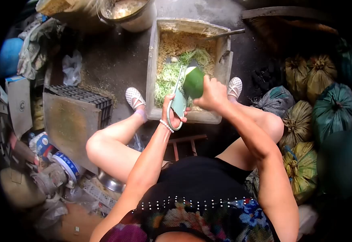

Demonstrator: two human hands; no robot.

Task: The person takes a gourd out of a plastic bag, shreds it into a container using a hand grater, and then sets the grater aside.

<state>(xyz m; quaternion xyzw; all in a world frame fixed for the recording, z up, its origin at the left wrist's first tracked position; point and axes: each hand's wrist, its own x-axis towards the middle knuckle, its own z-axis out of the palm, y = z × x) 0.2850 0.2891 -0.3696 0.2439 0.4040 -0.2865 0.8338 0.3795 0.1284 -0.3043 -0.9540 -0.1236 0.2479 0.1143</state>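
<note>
My left hand is wrapped round the looped handle of a pale green grater, which is held tilted over a worn rectangular tub. In my right hand is a dark green vegetable with a pale cut end, held against or very near the grater's right side. Light green shreds lie in the tub below, beside tan crumbly material. A beaded bracelet circles my left wrist.
A bucket stands behind the tub at the left. A stick rests across the tub's back right edge. Tied sacks crowd the right side. At the left are a board, a black crate and a steel bowl.
</note>
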